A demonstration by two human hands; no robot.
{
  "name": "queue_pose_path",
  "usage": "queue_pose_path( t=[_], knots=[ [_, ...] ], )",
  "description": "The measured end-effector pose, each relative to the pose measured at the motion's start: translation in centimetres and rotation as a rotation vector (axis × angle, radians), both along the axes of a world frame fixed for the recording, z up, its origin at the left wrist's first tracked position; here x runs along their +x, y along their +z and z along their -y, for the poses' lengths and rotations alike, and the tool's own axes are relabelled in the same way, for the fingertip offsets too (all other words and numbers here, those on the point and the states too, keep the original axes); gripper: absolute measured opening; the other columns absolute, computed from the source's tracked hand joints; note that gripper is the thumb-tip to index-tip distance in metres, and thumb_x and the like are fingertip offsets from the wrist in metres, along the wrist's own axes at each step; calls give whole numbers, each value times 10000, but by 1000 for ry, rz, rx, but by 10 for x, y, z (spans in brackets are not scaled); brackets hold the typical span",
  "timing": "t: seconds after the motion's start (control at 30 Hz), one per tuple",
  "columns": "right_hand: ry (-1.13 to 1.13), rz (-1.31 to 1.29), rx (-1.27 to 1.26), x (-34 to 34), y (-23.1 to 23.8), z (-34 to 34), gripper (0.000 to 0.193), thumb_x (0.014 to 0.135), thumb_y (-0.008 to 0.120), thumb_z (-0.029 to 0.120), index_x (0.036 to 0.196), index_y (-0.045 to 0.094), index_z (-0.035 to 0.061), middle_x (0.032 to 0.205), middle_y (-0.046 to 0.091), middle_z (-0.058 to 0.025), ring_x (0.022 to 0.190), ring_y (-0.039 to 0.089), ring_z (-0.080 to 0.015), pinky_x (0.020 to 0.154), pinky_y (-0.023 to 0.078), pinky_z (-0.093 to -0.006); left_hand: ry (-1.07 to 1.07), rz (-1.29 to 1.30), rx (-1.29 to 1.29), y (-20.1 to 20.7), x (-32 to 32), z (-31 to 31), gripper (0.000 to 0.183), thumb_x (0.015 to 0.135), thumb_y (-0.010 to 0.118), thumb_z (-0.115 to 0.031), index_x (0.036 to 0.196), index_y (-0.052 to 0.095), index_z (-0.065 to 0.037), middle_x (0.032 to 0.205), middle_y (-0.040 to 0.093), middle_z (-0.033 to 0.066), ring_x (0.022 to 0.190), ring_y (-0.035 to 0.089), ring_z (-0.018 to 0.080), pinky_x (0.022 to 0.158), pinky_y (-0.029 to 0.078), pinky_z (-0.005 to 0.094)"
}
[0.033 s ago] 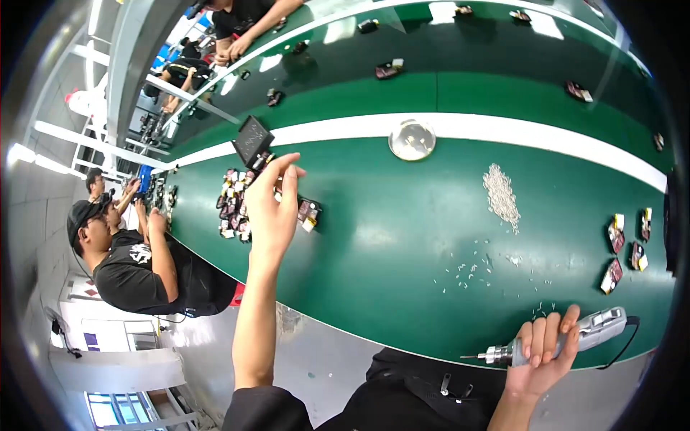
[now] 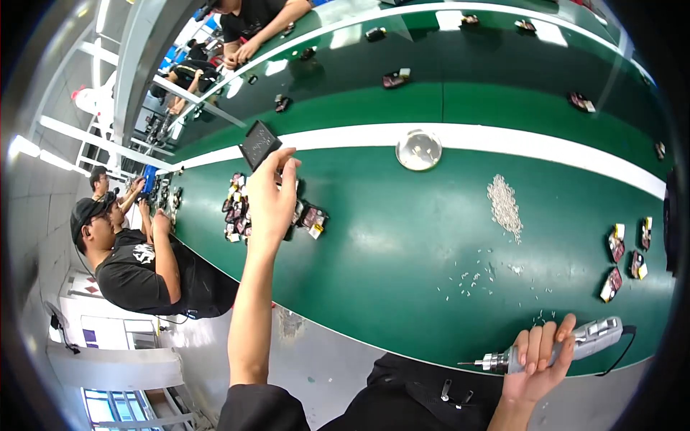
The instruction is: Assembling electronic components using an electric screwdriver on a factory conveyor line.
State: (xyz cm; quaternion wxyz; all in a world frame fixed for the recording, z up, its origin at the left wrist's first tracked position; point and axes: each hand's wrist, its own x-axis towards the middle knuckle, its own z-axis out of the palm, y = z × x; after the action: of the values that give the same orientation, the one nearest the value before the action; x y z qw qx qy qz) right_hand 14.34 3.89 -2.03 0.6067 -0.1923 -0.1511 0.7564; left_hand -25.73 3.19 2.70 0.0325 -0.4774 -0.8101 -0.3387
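Note:
My right hand is wrapped round a grey electric screwdriver near the table's front edge. Its thin bit points left, and a black cord runs from its rear end. At the left, my left hand reaches over a pile of small black-and-maroon parts with white and yellow bits on them. The thumb and forefinger are stretched out and apart, and I see nothing between them. Some fingers are hidden behind the hand. Just beyond the fingertips stands a black open box. One dark part lies just right of the hand.
A heap of small pale pins lies on the green table, with loose ones scattered nearer me. A round clear dish sits by the white strip. Several parts lie at the right. Beyond, a dark belt carries more; co-workers sit left.
The whole view has shifted slightly, so the table things sit a little lower and to the right. My left fingertips look a little nearer the black box. My right hand keeps its hold.

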Motion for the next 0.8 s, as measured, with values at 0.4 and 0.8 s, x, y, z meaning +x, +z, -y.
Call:
queue_pose_path(
  t=[0.4,0.8],
  knots=[
    [218,-35,1,-6,15,-6,228,909,600,246,835,438,103,570,351,17,476,323,-94,523,319,-256,396,-230,-555,-24,-209,-133,473,780,569,-258,1119,508,66,1076,605,302,1031,581,439,908,461,464],
    [255,-44,-13,-4,17,-14,191,891,627,222,854,480,106,566,388,2,452,355,-110,502,317,-262,110,-439,-398,-37,-253,-128,287,825,590,-107,1073,529,23,973,620,265,907,601,417,812,484,459]
  ],
)
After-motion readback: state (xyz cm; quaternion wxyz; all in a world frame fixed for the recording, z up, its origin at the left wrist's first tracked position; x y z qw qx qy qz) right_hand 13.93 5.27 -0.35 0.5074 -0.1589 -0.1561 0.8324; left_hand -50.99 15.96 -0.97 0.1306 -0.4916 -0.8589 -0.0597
